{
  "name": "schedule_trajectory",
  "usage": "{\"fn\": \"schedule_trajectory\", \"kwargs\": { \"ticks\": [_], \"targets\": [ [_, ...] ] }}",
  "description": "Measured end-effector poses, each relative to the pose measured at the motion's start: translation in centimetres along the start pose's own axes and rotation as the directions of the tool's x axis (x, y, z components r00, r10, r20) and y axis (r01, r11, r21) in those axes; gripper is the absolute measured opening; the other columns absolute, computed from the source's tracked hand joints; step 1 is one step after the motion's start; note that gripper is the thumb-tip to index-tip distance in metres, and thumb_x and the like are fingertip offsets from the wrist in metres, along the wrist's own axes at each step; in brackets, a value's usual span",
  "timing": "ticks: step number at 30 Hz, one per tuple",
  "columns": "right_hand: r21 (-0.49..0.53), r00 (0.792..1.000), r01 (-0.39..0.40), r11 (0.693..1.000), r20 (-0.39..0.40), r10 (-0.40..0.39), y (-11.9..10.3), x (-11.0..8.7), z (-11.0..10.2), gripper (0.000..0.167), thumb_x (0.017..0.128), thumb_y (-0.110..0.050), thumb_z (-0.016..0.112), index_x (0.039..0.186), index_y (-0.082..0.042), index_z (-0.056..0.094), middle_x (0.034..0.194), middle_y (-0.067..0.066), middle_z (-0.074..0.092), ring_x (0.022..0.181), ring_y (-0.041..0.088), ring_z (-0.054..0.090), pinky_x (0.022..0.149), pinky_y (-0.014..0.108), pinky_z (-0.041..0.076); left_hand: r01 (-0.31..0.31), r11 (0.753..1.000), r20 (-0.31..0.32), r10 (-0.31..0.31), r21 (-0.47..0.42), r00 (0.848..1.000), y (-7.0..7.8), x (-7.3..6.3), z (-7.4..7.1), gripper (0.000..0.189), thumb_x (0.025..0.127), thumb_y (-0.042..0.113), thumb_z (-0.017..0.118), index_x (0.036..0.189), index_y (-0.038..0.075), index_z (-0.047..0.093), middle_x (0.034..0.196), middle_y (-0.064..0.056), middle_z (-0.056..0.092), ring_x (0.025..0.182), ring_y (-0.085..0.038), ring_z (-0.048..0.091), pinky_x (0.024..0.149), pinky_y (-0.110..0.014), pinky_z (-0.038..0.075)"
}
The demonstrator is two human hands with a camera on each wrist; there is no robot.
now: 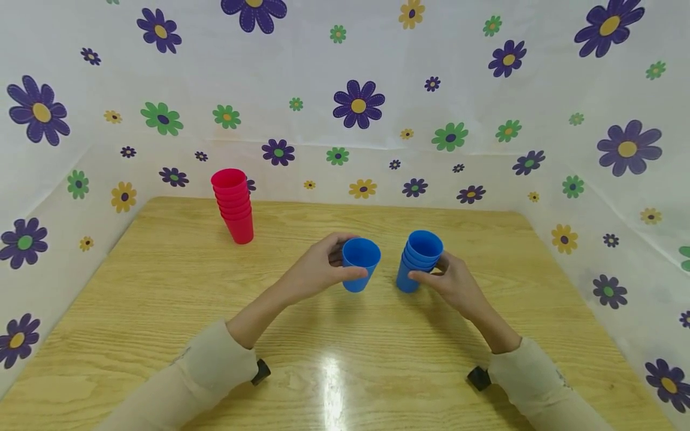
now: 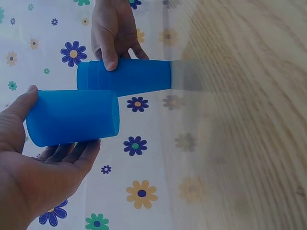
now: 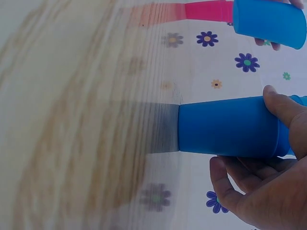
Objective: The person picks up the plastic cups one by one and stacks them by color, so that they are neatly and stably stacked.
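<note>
My left hand (image 1: 325, 268) holds a single blue cup (image 1: 356, 281) between thumb and fingers, mouth up and raised off the table, as the left wrist view also shows. To its right, several nested blue cups (image 1: 408, 278) stand upright on the table, and my right hand (image 1: 454, 280) grips this stack near its rims. A small gap separates the single cup from the stack. In the right wrist view, the thumb (image 3: 283, 103) lies on one side of the stacked cups (image 3: 225, 127), with fingers curled on the other.
A tall stack of red cups (image 1: 241, 227) stands at the back left of the wooden table (image 1: 302, 359). A white flowered cloth (image 1: 312, 66) rises along the table's back and both sides.
</note>
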State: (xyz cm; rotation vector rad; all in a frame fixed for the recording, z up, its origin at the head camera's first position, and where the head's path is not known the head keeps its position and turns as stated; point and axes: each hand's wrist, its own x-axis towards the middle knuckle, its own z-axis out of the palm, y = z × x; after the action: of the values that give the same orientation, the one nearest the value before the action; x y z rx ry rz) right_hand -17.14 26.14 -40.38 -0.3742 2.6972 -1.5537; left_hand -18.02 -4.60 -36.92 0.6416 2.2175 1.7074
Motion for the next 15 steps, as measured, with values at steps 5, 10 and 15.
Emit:
{"fn": "schedule_trajectory", "kwargs": {
  "ticks": [5, 10, 15],
  "targets": [
    [-0.001, 1.0, 0.002, 1.0, 0.001, -0.002, 0.0, 0.0, 0.0, 0.06, 0.096, -0.018, 0.077, 0.144, 0.005, 0.05, 0.137, 0.025, 0.062, 0.127, 0.043, 0.059, 0.101, 0.059, 0.05, -0.05, 0.998, 0.023, 0.051, -0.026, 0.998, 0.8, 0.7, 0.6, 0.067, 0.094, 0.02, 0.079, 0.15, 0.005, 0.045, 0.142, -0.013, 0.057, 0.129, -0.03, 0.059, 0.106, -0.044, 0.05],
    [0.0, 1.0, -0.005, 1.0, 0.007, 0.005, 0.0, 0.0, 0.0, 0.06, 0.096, -0.019, 0.076, 0.145, 0.004, 0.049, 0.137, 0.025, 0.061, 0.127, 0.042, 0.058, 0.102, 0.059, 0.049, -0.08, 0.996, 0.037, 0.082, -0.048, 0.996, 2.1, 1.3, 1.2, 0.067, 0.094, 0.018, 0.078, 0.151, 0.004, 0.044, 0.142, -0.015, 0.057, 0.128, -0.03, 0.06, 0.105, -0.042, 0.051],
    [0.019, 1.0, 0.007, 1.0, 0.016, -0.008, 0.0, 0.0, 0.0, 0.061, 0.096, -0.016, 0.076, 0.147, 0.004, 0.048, 0.139, 0.025, 0.06, 0.128, 0.042, 0.058, 0.102, 0.059, 0.05, -0.108, 0.992, 0.054, 0.111, -0.058, 0.992, 3.4, 1.8, 1.8, 0.067, 0.095, 0.019, 0.076, 0.151, 0.004, 0.043, 0.144, -0.014, 0.056, 0.13, -0.029, 0.059, 0.106, -0.04, 0.05]
  ]
}}
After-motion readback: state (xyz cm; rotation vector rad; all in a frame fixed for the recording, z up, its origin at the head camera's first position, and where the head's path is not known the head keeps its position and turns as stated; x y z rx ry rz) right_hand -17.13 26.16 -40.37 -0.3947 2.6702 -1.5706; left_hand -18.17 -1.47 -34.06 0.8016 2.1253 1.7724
